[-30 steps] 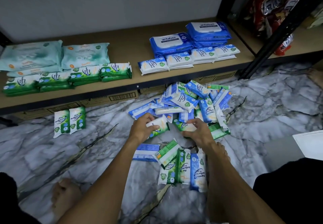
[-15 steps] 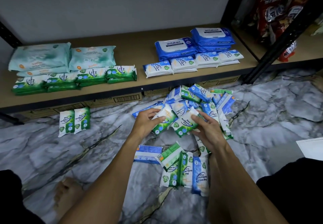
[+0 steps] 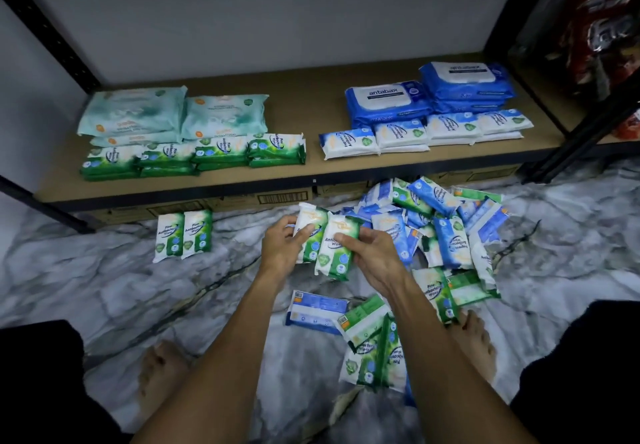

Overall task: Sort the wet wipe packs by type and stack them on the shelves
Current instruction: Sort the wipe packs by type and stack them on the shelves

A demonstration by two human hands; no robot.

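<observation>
A person's two forearms run bare along their full visible length, slim, with tendons standing out near the wrists. The left hand (image 3: 282, 253) and right hand (image 3: 375, 260) are bare as well. Black cloth covers the left leg (image 3: 38, 384) and the right leg (image 3: 588, 357) at the lower corners; whether shorts or trousers cannot be told. The left foot (image 3: 161, 371) and right foot (image 3: 476, 343) are bare, toes showing.

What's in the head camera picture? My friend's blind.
A person's left hand holds a green wipe pack, the right hand a second green pack. A mixed pile lies on the marble floor beside them; sorted green stacks and blue stacks sit on the shelf.
</observation>
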